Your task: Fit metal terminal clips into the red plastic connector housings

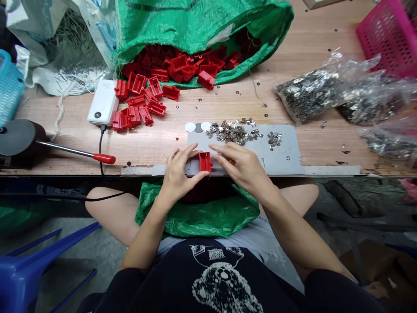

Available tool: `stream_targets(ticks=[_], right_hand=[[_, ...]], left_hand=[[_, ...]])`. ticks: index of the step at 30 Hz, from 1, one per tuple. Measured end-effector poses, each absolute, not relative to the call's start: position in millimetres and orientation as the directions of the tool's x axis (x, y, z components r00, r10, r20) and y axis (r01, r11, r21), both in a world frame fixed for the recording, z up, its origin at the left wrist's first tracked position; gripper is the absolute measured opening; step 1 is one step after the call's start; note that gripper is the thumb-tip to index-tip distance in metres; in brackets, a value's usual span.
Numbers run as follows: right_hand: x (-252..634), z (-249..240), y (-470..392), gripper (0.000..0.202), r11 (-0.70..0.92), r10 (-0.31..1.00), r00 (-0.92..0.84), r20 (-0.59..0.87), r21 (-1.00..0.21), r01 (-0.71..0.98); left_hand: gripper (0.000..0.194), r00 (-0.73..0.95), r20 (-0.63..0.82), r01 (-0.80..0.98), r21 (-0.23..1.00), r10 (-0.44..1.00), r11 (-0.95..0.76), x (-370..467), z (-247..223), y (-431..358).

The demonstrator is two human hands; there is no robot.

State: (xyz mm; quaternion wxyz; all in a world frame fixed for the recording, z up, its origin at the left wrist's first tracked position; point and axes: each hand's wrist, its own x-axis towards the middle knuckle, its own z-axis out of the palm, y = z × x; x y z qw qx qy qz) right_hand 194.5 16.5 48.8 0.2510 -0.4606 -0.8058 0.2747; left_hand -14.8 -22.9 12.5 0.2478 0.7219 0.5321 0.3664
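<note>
A small red plastic box (pixel 205 162), open side up, is gripped at the near edge of the grey mat (pixel 283 150). My left hand (pixel 180 170) holds it between thumb and fingers from the left. Just to the right of the box is my right hand (pixel 243 167), its thumb and index finger brought close together. Something small and orange-brown shows under its curled fingers, too hidden to name. Beyond both hands, a pile of small shiny metal clips (pixel 233 132) lies on the mat, with a smaller heap of clips (pixel 274 140) to its right.
A green woven sack (pixel 202 26) spills red boxes (pixel 137 102) onto the table. Left stand a white power bank (pixel 103 103) and a lever (pixel 76 150) with a red grip. Clear bags of metal parts (pixel 309 93) lie right, near a pink basket (pixel 387 37). Another green sack (pixel 208 215) covers my lap.
</note>
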Motion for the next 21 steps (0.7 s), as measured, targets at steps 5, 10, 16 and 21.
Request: stream_targets(ticks=[5, 10, 16, 21], right_hand=[[181.3, 46.5, -16.6, 0.044, 0.323, 0.94, -0.309, 0.148, -0.677, 0.661], [164.0, 38.7, -25.3, 0.038, 0.356, 0.935, -0.242, 0.261, -0.685, 0.636], [160.6, 35.7, -20.5, 0.033, 0.369, 0.929, -0.226, 0.294, -0.677, 0.637], [159.8, 36.4, -20.3, 0.034, 0.365, 0.93, -0.221, 0.293, -0.674, 0.643]], left_hand=[[0.054, 0.083, 0.365, 0.675, 0.664, 0.927, -0.322, -3.4, 7.5, -26.6], [0.045, 0.069, 0.372, 0.686, 0.656, 0.926, -0.315, -0.6, 6.6, -27.3], [0.04, 0.076, 0.389, 0.685, 0.649, 0.918, -0.331, -1.7, 7.2, -26.6], [0.04, 0.075, 0.398, 0.675, 0.655, 0.914, -0.341, -1.9, 7.5, -26.1]])
